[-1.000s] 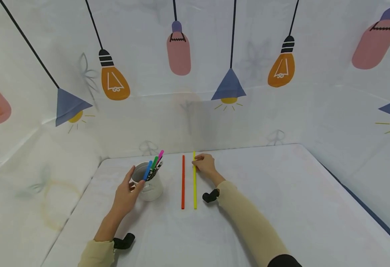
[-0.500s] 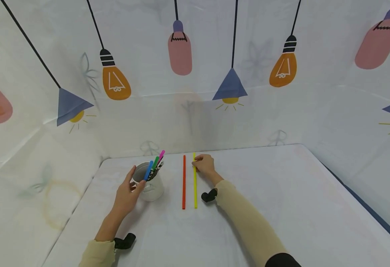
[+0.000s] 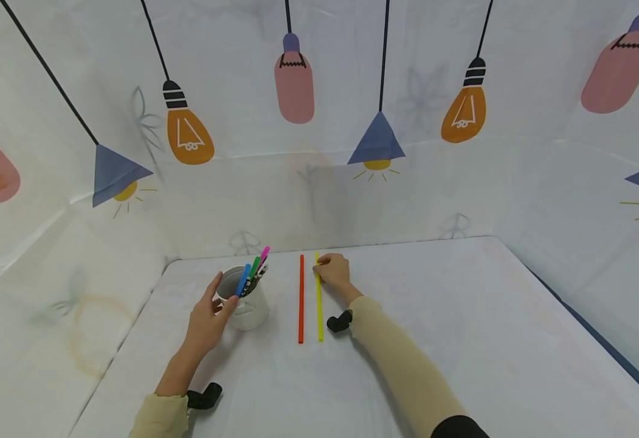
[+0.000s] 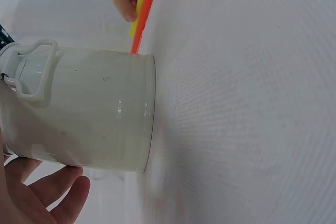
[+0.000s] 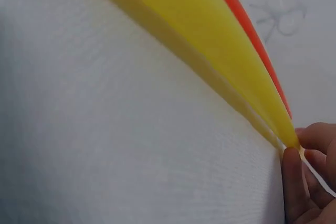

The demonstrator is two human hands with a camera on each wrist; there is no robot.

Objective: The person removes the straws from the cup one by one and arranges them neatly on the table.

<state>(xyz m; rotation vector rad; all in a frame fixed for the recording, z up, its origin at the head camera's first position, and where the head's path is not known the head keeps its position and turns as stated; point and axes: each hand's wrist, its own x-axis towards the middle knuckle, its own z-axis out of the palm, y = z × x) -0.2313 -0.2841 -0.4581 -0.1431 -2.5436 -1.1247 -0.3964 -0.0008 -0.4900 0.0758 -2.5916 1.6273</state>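
My left hand point(image 3: 205, 321) grips a white canister point(image 3: 250, 311) at its rim and far side, with the thumb near a blue stick point(image 3: 243, 280). In the left wrist view the canister point(image 4: 100, 111) stands upright, its wire clasp point(image 4: 39, 72) facing the camera, and the fingers point(image 4: 71, 195) lie along its side. My right hand point(image 3: 334, 272) pinches a long thin yellow stick point(image 3: 320, 310) near its far end. The yellow stick point(image 5: 210, 35) runs close over the table in the right wrist view. A red stick point(image 3: 301, 298) lies parallel, just to its left.
Green point(image 3: 255, 266) and pink point(image 3: 264, 252) sticks and several black-and-white patterned ones lean out of the canister. Everything stands on a white-covered table point(image 3: 461, 340). A wall sheet point(image 3: 319, 201) with printed lamps rises behind the table's back edge.
My right hand has shifted slightly left with the yellow stick, whose far end now sits a little nearer to me. The left hand and the canister stay in place.
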